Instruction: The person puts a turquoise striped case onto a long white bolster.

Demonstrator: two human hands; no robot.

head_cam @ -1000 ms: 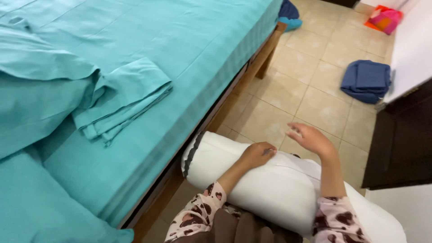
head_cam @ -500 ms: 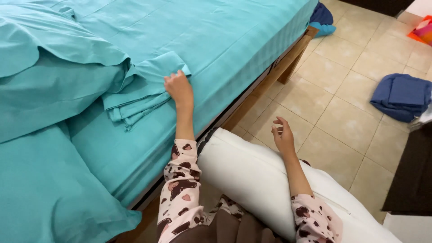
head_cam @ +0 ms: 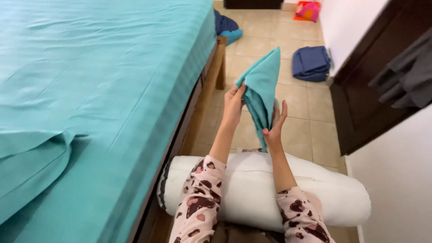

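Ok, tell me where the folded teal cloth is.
Centre of the head view: the teal cloth is held up between left hand and right hand, above the white bolster.

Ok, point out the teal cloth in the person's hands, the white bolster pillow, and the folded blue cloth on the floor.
teal cloth (head_cam: pixel 262 85): head view, on its broad upper fold, above both hands.
white bolster pillow (head_cam: pixel 252 189): head view, on its bare middle between the forearms.
folded blue cloth (head_cam: pixel 310 63): head view, on its top face, on the tiled floor.
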